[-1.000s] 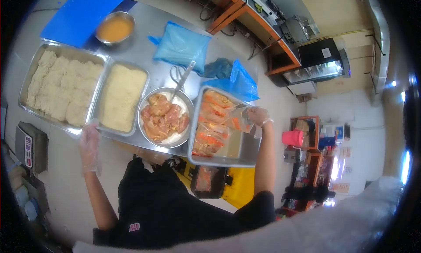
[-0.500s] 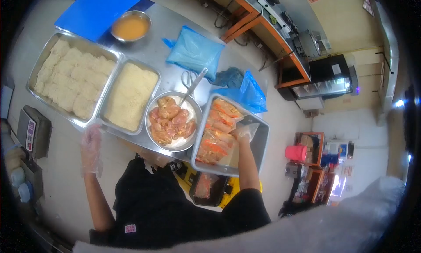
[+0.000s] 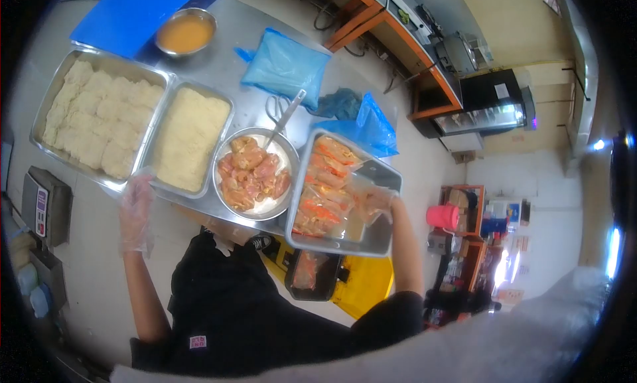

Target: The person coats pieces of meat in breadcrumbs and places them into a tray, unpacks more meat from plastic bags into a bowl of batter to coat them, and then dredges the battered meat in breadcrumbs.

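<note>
My left hand, in a clear plastic glove, is held up beside the front corner of the metal tray of pale breaded pieces. Its fingers are loosely extended and hold nothing. My right hand, also gloved, is inside the grey tub, against the clear bags of meat with orange markings. Its fingertips blend with the clear plastic, so I cannot see whether they grip a bag. Left of the tub stands a steel bowl with raw meat pieces and a metal-handled utensil.
A tray of pale crumbs sits between the bowl and breaded pieces. Behind are a bowl of orange liquid, a blue bag, scissors and a blue board. Below the table edge is an open yellow-lidded bin.
My right hand has shifted slightly right within the tub and its elbow has swung outward. More of the yellow lid shows. The view has shifted a little; my left hand stays nearly in place.
</note>
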{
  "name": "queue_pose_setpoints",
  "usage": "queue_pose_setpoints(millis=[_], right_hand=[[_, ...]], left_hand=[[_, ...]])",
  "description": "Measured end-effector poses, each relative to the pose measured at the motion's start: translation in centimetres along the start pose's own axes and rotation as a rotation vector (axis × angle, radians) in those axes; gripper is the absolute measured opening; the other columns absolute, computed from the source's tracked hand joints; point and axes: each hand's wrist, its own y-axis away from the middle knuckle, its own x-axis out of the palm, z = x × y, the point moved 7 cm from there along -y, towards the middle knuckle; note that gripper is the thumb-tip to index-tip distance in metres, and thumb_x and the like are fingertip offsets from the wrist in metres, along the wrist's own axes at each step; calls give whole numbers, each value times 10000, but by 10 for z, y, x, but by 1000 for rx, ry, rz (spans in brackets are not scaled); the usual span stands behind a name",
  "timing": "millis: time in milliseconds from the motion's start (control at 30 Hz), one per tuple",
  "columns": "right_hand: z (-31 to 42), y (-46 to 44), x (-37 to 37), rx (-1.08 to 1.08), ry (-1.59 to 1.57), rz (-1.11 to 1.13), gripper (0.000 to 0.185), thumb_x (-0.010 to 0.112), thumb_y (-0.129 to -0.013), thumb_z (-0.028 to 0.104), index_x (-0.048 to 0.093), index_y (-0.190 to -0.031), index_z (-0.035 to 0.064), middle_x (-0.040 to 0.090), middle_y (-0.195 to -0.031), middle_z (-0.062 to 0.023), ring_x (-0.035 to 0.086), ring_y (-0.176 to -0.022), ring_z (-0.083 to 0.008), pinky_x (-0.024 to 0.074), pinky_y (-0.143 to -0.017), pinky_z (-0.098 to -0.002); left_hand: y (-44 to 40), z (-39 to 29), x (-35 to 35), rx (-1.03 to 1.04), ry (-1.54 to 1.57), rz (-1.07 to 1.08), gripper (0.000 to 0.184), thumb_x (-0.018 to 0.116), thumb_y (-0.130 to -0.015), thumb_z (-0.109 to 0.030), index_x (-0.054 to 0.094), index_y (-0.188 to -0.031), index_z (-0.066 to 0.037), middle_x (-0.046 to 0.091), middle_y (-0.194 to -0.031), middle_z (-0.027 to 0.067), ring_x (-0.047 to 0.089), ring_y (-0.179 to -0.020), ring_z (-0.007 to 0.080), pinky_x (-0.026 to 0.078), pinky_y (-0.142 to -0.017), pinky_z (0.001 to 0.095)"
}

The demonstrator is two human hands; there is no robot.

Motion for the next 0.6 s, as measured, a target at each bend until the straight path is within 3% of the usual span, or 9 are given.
queue_pose_setpoints(millis=[100,200,333,400,500,533,600], right_hand=[[63,87,-66,148,9,98,181,659,-775,147,704,-941,90,705,-804,-72,686,-796,-214,541,-727,-353],[119,117,-110,-16,-182,-83,66,635,-780,127,638,-816,71,675,-789,-67,671,-805,-188,537,-731,-328],[241,121,-126,-520,-320,-203,142,707,-895,156,644,-1000,86,677,-948,-28,656,-885,-121,544,-736,-303],[270,110,-120,-806,-337,-352,303,741,-889,246,655,-1125,77,661,-1158,-93,638,-1052,-183,539,-891,-337],[258,121,-133,-606,-141,-468,433,730,-890,276,622,-1261,79,612,-1290,-153,612,-1140,-282,518,-978,-379],[213,106,-127,-460,72,-628,518,757,-853,337,617,-1285,87,615,-1281,-161,606,-1160,-337,509,-993,-403],[150,120,-120,-82,20,-792,515,754,-831,320,624,-1279,102,600,-1326,-159,589,-1207,-357,500,-1009,-443]], left_hand=[[1,-1,2,14,-12,-19,226,533,-1050,-211,639,-1128,-28,479,-854,-63,438,-764,35,380,-673,194],[-3,3,5,32,-14,0,228,542,-1047,-217,641,-1129,-29,478,-846,-64,434,-751,35,378,-663,194],[-4,5,20,7,8,36,246,555,-1040,-232,639,-1143,-25,473,-822,-65,430,-735,37,373,-648,197],[-6,6,23,-10,-34,48,257,559,-1038,-236,635,-1154,-21,471,-821,-66,425,-731,38,362,-640,194],[-5,2,22,-27,-29,74,258,561,-1036,-237,634,-1165,-26,470,-834,-66,421,-732,40,348,-635,191],[-3,2,19,-32,-15,75,256,561,-1035,-236,634,-1167,-29,471,-841,-67,420,-734,40,344,-635,190],[-3,15,6,-53,-12,32,262,567,-1032,-236,636,-1183,-34,477,-852,-67,425,-739,41,345,-637,191]])
